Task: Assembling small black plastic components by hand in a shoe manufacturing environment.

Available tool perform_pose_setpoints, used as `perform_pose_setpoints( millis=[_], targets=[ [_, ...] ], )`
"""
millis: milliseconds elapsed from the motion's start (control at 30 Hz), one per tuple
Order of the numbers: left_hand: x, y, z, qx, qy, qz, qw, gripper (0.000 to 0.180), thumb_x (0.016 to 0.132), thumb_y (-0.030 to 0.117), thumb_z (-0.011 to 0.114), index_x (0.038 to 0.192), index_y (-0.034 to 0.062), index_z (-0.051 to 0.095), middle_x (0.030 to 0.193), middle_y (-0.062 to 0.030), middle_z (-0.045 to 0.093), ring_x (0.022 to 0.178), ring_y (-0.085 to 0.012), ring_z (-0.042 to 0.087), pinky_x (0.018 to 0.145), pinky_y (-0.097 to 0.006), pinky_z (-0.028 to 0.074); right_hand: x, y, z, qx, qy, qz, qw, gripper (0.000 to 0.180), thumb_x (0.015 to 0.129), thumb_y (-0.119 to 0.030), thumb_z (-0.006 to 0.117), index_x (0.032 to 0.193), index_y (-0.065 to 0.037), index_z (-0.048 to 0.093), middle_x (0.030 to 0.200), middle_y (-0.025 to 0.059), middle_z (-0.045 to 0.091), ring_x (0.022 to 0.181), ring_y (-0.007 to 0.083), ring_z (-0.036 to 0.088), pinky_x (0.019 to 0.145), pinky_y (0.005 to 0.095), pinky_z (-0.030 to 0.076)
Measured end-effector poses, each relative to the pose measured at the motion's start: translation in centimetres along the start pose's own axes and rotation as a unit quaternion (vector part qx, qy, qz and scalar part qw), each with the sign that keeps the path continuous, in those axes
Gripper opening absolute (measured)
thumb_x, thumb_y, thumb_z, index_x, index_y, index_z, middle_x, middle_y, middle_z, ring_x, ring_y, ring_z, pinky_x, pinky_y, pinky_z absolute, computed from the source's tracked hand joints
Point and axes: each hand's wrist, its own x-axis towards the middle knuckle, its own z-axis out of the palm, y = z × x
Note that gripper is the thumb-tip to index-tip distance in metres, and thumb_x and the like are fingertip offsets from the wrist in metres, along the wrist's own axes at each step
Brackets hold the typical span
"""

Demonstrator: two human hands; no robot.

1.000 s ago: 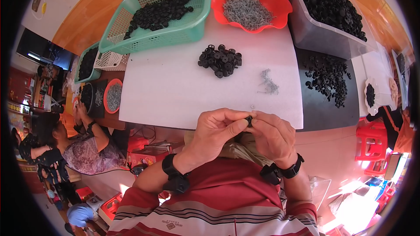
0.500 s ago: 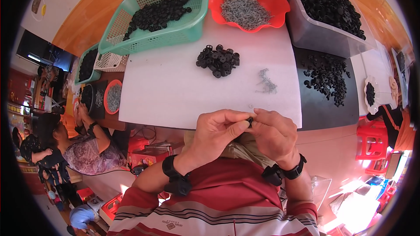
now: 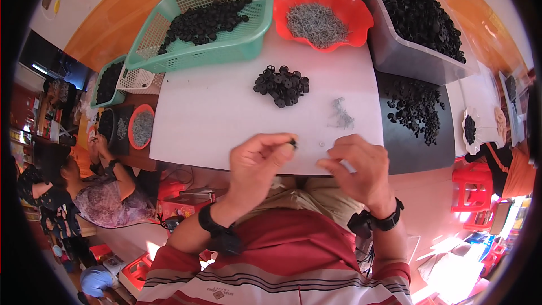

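Observation:
Between the thumb and fingertips of my left hand (image 3: 257, 164) is a small black plastic part (image 3: 292, 143), held above the near edge of the white sheet (image 3: 214, 113). My right hand (image 3: 361, 169) is apart from it on the right, with a gap between thumb and curled fingers and nothing visible in them. Just beyond its fingertips a tiny pale ring (image 3: 321, 143) lies on the sheet. Farther off lie a heap of black wheel-like plastic parts (image 3: 282, 86) and a small pile of thin metal pins (image 3: 341, 114).
Along the back stand a green basket (image 3: 195, 63) of black parts, a red scalloped bowl (image 3: 364, 8) of metal pins and a grey bin (image 3: 412, 62) full of black parts. Small black pieces (image 3: 415, 110) cover part of a dark board at right. Another person (image 3: 113, 192) works at left.
My hands have come apart: the left moved left with the black part, and the right let go and moved slightly right. The view has shifted a little.

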Motion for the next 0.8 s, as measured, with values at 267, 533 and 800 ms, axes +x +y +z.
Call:
perform_pose_setpoints(
  millis=[267, 533, 800],
  targets=[
    [2.7, 2.9, -5.3, 0.099, 0.074, 0.098, 0.987, 0.018, 0.096, 0.003, 0.071, 0.113, -0.0042, 0.068, 0.113, -0.0126, 0.073, 0.093, -0.0140, 0.069, 0.087, -0.030, 0.057, 0.1, 2.7, -1.9, -0.076, 0.088, 0.089, 0.989, 0.014, 0.081, 0.003, 0.078, 0.088, -0.002, 0.067, 0.087, 0.0103, 0.067, 0.066, 0.0232, 0.067, 0.056, 0.0314, 0.053],
    [7.7, 7.5, -10.1, 0.281, 0.141, 0.240, 0.919, 0.015, 0.094, -0.001, 0.071, 0.109, -0.0044, 0.071, 0.112, -0.0089, 0.073, 0.096, -0.0114, 0.067, 0.087, -0.025, 0.054, -0.2, 2.2, -1.7, -0.069, 0.090, 0.101, 0.988, 0.014, 0.080, 0.005, 0.077, 0.087, -0.001, 0.066, 0.085, 0.0114, 0.067, 0.065, 0.0215, 0.066, 0.057, 0.0309, 0.051],
    [16.2, 13.5, -14.8, 0.489, 0.185, 0.237, 0.819, 0.020, 0.091, 0.006, 0.074, 0.109, -0.0032, 0.073, 0.109, -0.0107, 0.076, 0.093, -0.0163, 0.072, 0.086, -0.030, 0.056, 0.7, 1.4, -1.6, -0.051, 0.095, 0.085, 0.990, 0.014, 0.080, 0.005, 0.076, 0.087, -0.001, 0.066, 0.085, 0.0113, 0.066, 0.063, 0.0204, 0.064, 0.056, 0.0304, 0.051]
  ],
)
